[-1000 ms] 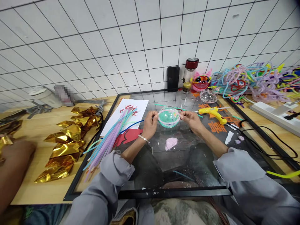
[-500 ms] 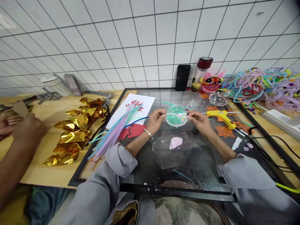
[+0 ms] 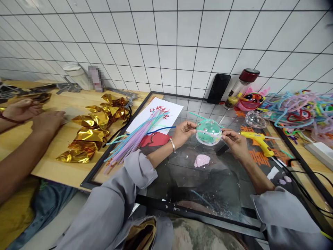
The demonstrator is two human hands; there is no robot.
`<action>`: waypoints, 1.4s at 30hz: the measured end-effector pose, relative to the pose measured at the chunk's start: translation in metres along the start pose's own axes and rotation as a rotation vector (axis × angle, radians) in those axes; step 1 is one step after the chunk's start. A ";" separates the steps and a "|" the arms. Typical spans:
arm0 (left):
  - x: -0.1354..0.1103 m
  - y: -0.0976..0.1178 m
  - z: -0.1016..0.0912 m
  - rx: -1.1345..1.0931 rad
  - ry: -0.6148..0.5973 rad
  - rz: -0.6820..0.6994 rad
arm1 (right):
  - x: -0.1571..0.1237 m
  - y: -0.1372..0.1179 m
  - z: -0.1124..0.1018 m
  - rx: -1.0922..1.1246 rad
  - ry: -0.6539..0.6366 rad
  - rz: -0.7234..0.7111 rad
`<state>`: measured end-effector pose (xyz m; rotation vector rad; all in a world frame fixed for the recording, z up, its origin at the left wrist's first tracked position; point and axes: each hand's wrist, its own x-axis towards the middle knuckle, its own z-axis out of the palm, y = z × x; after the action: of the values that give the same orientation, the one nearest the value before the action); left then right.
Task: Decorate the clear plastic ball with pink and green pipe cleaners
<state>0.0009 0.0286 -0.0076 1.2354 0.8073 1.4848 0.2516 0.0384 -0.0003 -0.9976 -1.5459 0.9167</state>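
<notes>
Clear plastic ball (image 3: pixel 209 137), teal inside, was held above the glass tabletop (image 3: pixel 182 163), as a second before. Fingers of left hand (image 3: pixel 183 131) and right hand (image 3: pixel 235 143) stayed pinched shut on a pale stem (image 3: pixel 205 132) across it.

The wall (image 3: pixel 166 41) facing me is white square tile with dark grout, evenly lit. Below it runs my pale wooden bench (image 3: pixel 47 166). On it lies a black-framed glass sheet (image 3: pixel 187 173) that mirrors the tiles.
</notes>
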 end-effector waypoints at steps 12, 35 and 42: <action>-0.003 -0.002 -0.005 0.050 0.009 0.014 | -0.002 -0.009 0.004 0.034 0.015 0.030; -0.010 -0.001 -0.009 0.287 0.054 0.084 | -0.004 -0.016 0.013 0.069 -0.005 -0.009; -0.011 0.001 -0.008 0.296 0.047 0.097 | -0.005 -0.015 0.014 0.070 0.004 -0.005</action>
<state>-0.0071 0.0189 -0.0123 1.4810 1.0391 1.5141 0.2367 0.0274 0.0092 -0.9449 -1.5029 0.9583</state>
